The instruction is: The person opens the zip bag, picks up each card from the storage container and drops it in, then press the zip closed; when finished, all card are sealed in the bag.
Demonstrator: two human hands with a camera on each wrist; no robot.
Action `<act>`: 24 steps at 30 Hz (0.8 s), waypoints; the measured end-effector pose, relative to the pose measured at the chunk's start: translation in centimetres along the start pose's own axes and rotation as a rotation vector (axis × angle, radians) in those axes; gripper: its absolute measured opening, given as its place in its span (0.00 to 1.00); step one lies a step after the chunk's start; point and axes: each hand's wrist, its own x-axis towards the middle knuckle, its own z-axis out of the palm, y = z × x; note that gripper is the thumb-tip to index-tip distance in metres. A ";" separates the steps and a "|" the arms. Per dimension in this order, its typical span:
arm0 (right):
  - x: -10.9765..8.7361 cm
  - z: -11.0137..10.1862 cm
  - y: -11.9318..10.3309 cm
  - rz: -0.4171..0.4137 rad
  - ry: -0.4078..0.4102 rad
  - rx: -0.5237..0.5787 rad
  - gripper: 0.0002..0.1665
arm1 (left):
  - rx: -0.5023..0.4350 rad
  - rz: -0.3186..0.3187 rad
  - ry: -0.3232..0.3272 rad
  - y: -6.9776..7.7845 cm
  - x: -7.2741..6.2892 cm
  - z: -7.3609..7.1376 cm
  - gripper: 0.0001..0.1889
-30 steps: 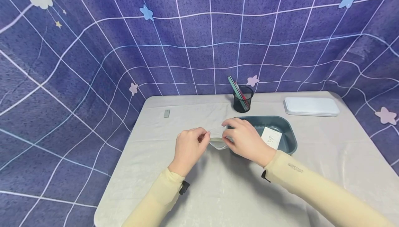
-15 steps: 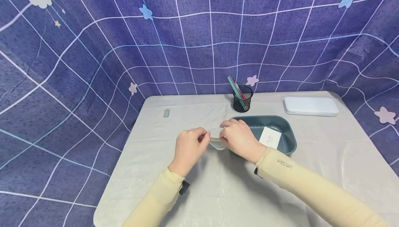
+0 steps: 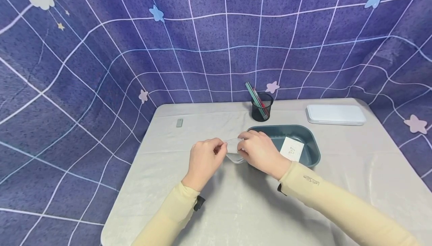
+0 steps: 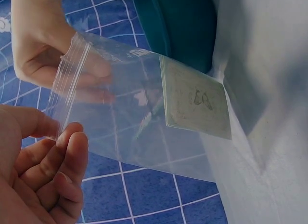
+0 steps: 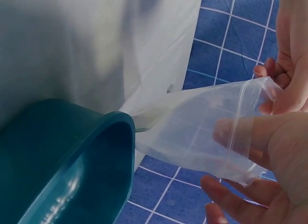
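Observation:
A clear zip bag (image 4: 130, 108) hangs between my hands above the table, with a flat square card (image 4: 195, 98) bearing a small dark drawing at its lower end. My left hand (image 3: 206, 160) pinches one end of the bag's zip edge between thumb and fingers. My right hand (image 3: 261, 152) holds the other end of the mouth. Through the plastic in the right wrist view, one right-hand digit (image 5: 240, 132) shows, with other fingers below the bag. Beside the bag stands a dark teal bin (image 3: 312, 141), where a white card (image 3: 291, 149) with a drawing lies.
A black mesh pen cup (image 3: 261, 111) with several pencils stands at the back of the table (image 3: 145, 193). To its right lies a white case (image 3: 335, 114). A small grey-green block (image 3: 179, 123) lies at the back left. A purple grid curtain (image 3: 209, 62) surrounds the table.
My right hand has shifted slightly left, its raised finger lowering toward the bag's mouth. The pale edge seen between my hands now shows as a whitish face. My left hand has stayed put.

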 end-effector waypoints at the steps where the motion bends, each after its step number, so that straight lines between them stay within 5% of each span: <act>1: 0.0 -0.1 0.0 0.000 0.005 0.007 0.07 | 0.001 -0.001 -0.001 0.0 0.0 0.0 0.08; 13: -0.8 -3.0 0.5 0.001 0.096 0.040 0.03 | -0.007 0.006 0.009 -0.2 0.0 -0.1 0.08; 24: -2.9 -3.7 6.5 0.167 0.020 0.002 0.09 | -0.009 0.003 0.008 -0.1 0.0 -0.1 0.08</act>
